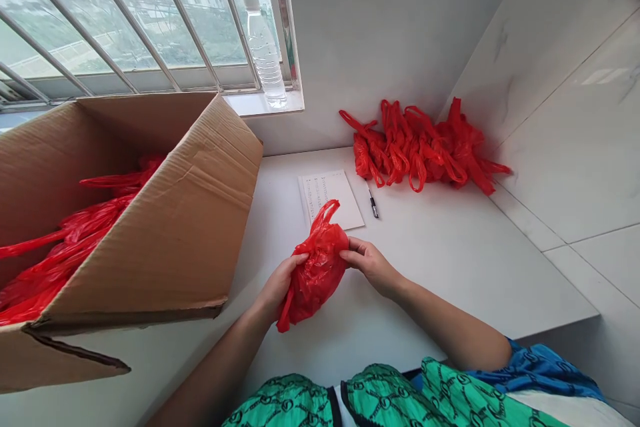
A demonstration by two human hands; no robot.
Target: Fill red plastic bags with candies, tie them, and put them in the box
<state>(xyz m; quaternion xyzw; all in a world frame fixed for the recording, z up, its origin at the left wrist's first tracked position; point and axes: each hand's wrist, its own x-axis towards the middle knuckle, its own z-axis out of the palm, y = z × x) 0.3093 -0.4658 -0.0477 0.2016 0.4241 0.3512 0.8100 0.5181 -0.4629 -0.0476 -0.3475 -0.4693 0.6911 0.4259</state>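
Observation:
A crumpled red plastic bag is held up in front of me, above the white tabletop, with one handle loop sticking up. My left hand grips its left side, the thumb lying over the front and the other fingers hidden behind. On the right edge, my right hand pinches the plastic between thumb and fingers. What the bag contains, if anything, cannot be made out. Behind it lies a notepad with handwritten columns, partly covered by the bag, and a black pen rests beside the pad.
At the left stands an open cardboard box with red plastic bags inside. Several red bags lie in a row against the back wall. A clear water bottle stands on the sill by the barred window. A tiled wall bounds the right side.

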